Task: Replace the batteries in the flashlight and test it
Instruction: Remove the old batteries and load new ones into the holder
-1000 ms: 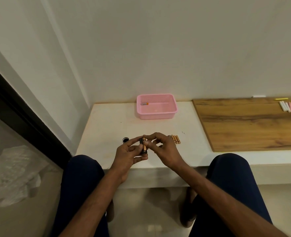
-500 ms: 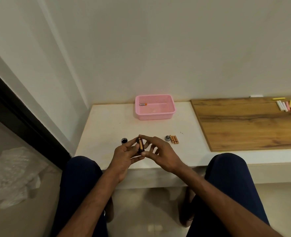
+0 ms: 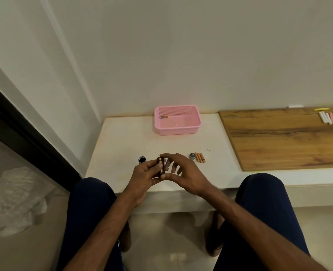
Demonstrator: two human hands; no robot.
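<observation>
Over the near edge of the white ledge [image 3: 122, 139], my left hand [image 3: 144, 177] grips a small black battery holder [image 3: 160, 166] with orange batteries in it. My right hand [image 3: 183, 173] pinches the same holder from the right, thumb at its bottom and forefinger over its top. The black flashlight body [image 3: 142, 159] stands on end just left of my hands. To the right lie three loose orange batteries [image 3: 200, 157] beside a small grey cap [image 3: 192, 156]. One more battery [image 3: 164, 117] lies inside the pink basket [image 3: 178, 130].
The pink basket stands at the back of the ledge against the wall. A wooden board [image 3: 283, 141] covers the ledge's right part, with several coloured chalk sticks [image 3: 330, 117] at its far end. My knees frame the ledge's front edge. Crumpled plastic [image 3: 11, 200] lies behind glass at left.
Both hands stayed together on the holder and shifted slightly left. My right fingers moved from covering the holder's top to a pinch at its ends, leaving the batteries in it more exposed.
</observation>
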